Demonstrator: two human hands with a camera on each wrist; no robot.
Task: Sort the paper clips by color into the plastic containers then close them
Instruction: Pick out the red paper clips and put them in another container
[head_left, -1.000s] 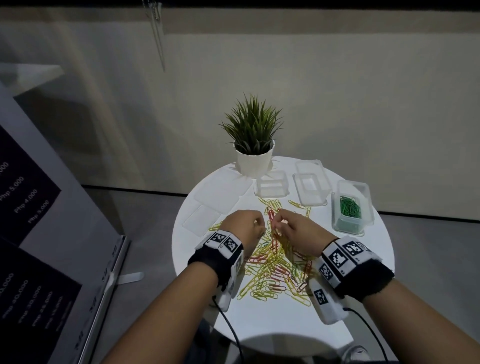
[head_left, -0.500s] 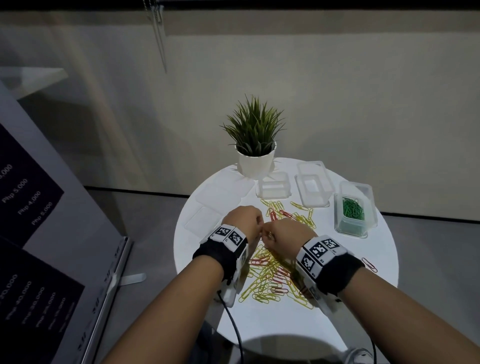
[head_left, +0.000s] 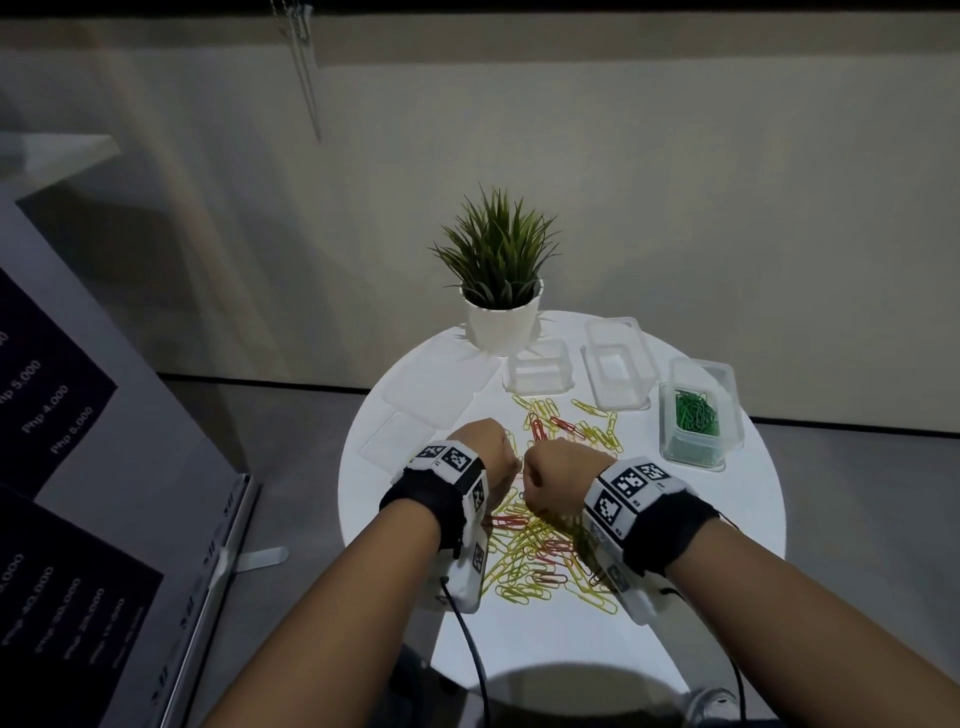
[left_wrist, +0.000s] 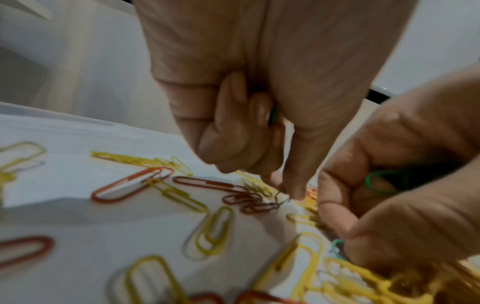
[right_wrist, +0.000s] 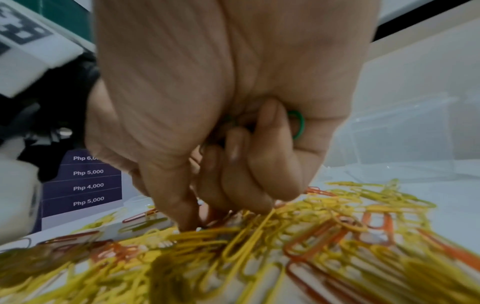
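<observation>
A pile of yellow and red paper clips (head_left: 540, 551) lies spread on the round white table (head_left: 701, 519). My left hand (head_left: 488, 452) and right hand (head_left: 556, 478) hover over the pile's far part, knuckles almost touching. In the left wrist view my left hand (left_wrist: 285, 191) has curled fingers, and its thumb and forefinger pinch a dark clip (left_wrist: 281, 198) at the pile. My right hand (right_wrist: 200, 218) keeps green clips (right_wrist: 297, 125) in its curled fingers, fingertips down among the clips. An open clear container (head_left: 698, 457) at the right holds green clips.
Two empty clear containers (head_left: 537, 371) (head_left: 618, 371) stand behind the pile. Clear lids (head_left: 400, 441) lie on the table's left side. A potted plant (head_left: 501, 291) stands at the far edge. A price board (head_left: 78, 467) leans at the left, off the table.
My right hand has drawn back and leftward across the pile until it meets the left hand. The left hand has stayed almost in place.
</observation>
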